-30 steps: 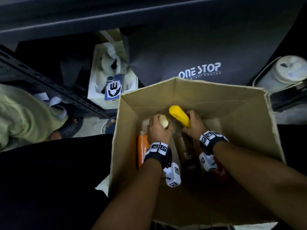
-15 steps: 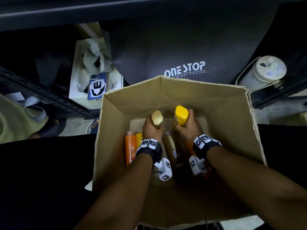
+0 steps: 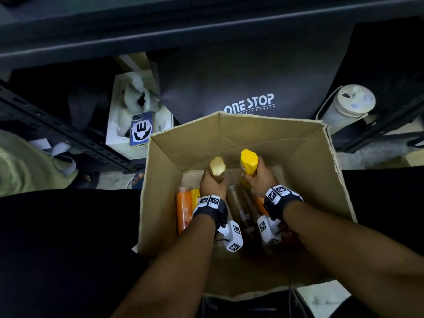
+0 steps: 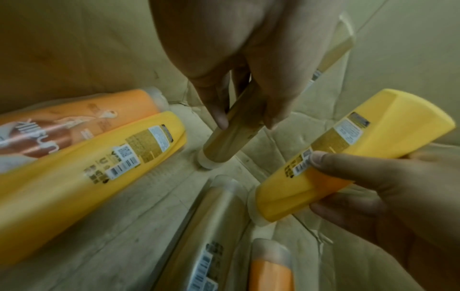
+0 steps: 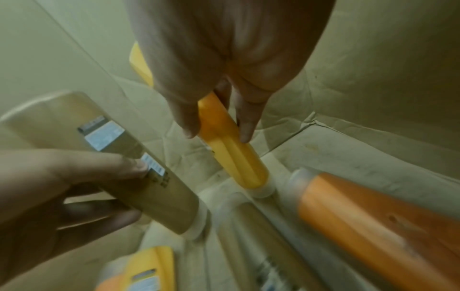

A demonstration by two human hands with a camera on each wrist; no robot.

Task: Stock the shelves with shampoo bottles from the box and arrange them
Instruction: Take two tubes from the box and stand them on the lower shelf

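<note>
Both hands are inside the open cardboard box [image 3: 321, 161]. My left hand [image 3: 212, 184] grips a tan gold shampoo bottle [image 3: 217, 166], cap end down and upright. That same gold bottle [image 4: 231, 133] shows under the curled left fingers [image 4: 219, 116]. My right hand [image 3: 261, 177] grips a yellow bottle [image 3: 249, 161], also upright with its cap down. Its right fingers [image 5: 189, 122] wrap the yellow bottle [image 5: 234, 149]. Orange [image 3: 183, 210], yellow [image 4: 82, 171] and gold [image 3: 238, 207] bottles lie on the box floor.
A dark metal shelf edge [image 3: 160, 35] runs across the top, with a black "ONE STOP" bag [image 3: 250, 104] beneath it. A white box holding a phone [image 3: 141, 130] sits to the left and a white canister [image 3: 348, 106] to the right. A person in green [image 3: 25, 166] is at far left.
Both bottles have been tipped from slanted to upright and lifted higher in the box. The head view shifted so the box sits more to the left.
</note>
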